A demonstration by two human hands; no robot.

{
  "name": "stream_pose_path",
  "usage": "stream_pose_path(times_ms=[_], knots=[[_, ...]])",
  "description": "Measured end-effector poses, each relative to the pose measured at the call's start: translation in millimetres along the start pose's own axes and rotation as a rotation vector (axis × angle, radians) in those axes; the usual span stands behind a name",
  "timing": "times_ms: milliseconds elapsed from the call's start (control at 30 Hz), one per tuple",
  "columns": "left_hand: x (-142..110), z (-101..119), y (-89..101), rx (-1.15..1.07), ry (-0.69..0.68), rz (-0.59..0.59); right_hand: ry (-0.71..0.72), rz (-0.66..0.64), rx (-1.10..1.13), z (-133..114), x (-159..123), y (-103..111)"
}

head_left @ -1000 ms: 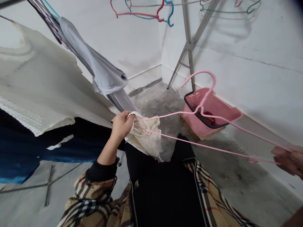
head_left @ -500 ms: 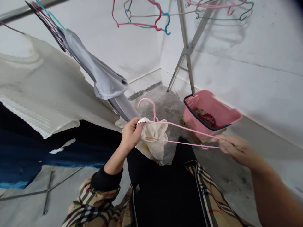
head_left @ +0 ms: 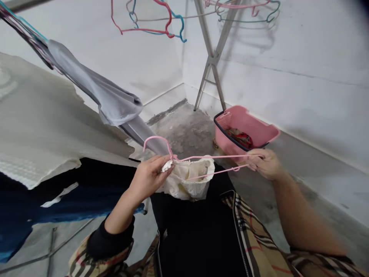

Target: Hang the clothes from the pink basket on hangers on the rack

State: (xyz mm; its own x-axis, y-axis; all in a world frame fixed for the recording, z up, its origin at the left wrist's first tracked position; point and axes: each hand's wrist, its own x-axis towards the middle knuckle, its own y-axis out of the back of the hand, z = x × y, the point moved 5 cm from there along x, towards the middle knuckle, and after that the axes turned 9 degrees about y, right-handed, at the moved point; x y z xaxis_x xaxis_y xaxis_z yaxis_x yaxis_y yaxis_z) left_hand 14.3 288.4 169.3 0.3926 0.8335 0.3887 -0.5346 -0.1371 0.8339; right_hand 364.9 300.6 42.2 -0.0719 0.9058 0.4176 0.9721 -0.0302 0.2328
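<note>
My left hand (head_left: 151, 172) pinches the edge of a small cream garment (head_left: 191, 188) close to the hook of a pink clothes hanger (head_left: 217, 156). One end of the hanger runs inside the garment's opening, and its tip there is hidden by the cloth. My right hand (head_left: 264, 163) is closed round the hanger's other end, off to the right. The hook points up and left, just above my left hand. The garment hangs in front of my dark trousers.
Grey clothing (head_left: 95, 88) and a cream shirt (head_left: 43, 111) hang at the left. A pink basket (head_left: 261, 132) with crumpled cloth stands by the wall near a metal rack leg (head_left: 213, 59). Red (head_left: 144, 30) and blue hangers hang above.
My right hand has moved left with the hanger, bringing its hook nearer my left hand. More of the garment's opening now lies along the hanger. The view has shifted right.
</note>
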Motion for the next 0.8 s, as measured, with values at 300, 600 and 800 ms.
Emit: stream_pose_path(times_ms=[300, 600, 800], knots=[[-7.3, 18.2, 3.7, 0.008, -0.006, 0.222, -0.371, -0.142, 0.410, 63.0, 11.8, -95.7], [-21.6, -6.3, -0.3, 0.077, -0.042, 0.293, -0.573, 0.224, 0.655, 64.4, 23.0, -114.7], [-36.5, -31.4, -10.6, 0.025, -0.028, 0.227, -0.617, 0.355, 0.740, 66.1, 12.4, -93.7]])
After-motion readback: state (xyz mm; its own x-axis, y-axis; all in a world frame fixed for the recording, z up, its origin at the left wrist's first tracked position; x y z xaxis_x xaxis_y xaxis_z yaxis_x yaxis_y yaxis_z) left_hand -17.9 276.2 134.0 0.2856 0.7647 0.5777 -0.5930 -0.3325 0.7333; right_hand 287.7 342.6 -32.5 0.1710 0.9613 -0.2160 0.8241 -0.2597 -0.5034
